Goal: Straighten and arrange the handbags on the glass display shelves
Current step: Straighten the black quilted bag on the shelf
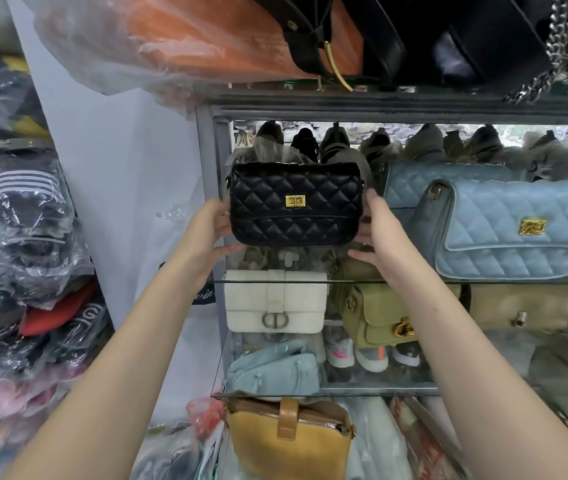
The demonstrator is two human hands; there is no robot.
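Note:
A black quilted handbag point(295, 204) with a gold clasp stands upright at the left end of the upper glass shelf point(362, 282). My left hand point(208, 230) grips its left side, thumb under the bottom edge. My right hand point(377, 230) grips its right side the same way. Close to the right, two light blue quilted handbags point(504, 223) lean one in front of the other. On the shelf below stand a white handbag point(275, 301), an olive handbag point(374, 317) and a beige furry handbag point(525, 306).
A pale blue bag point(273, 370) lies on the lower glass shelf, a mustard bag point(289, 441) below it. Black bags point(448, 39) and an orange item in plastic sit on top. Clothes wrapped in plastic point(22, 254) are stacked at the left. Shoes point(372, 355) stand behind the shelves.

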